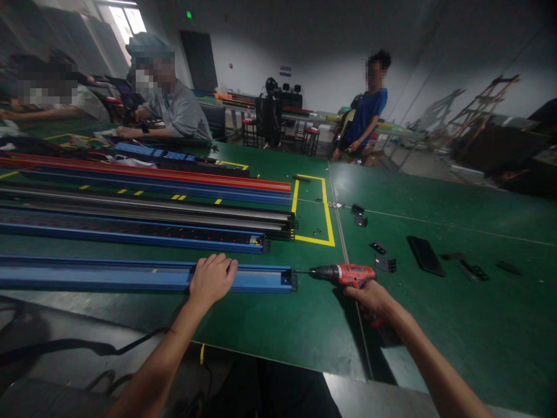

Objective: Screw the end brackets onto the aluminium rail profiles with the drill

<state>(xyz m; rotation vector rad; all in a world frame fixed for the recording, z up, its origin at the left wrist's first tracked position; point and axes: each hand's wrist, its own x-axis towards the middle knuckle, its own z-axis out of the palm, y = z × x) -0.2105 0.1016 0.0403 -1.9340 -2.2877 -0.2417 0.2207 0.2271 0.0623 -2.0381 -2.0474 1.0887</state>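
Observation:
A long blue metal profile (256, 280) lies across the green table, with a black end cap (295, 282) at its right end. My left hand (214, 277) grips the profile near that end, its fingers curled over the far edge. In my right hand (372, 297) is a red and black cordless drill (354, 273), held by its handle. The drill's long thin bit (302, 271) points left, with its tip at or very near the end cap; whether they touch I cannot tell.
Behind lie another blue profile (209, 238), black profiles (226, 219) and orange ones (243, 183). Yellow tape (324, 197) marks the table. Small black brackets (385, 263) and a black flat object (425, 255) lie right. A co-worker (174, 104) sits across; another person (368, 116) stands farther back.

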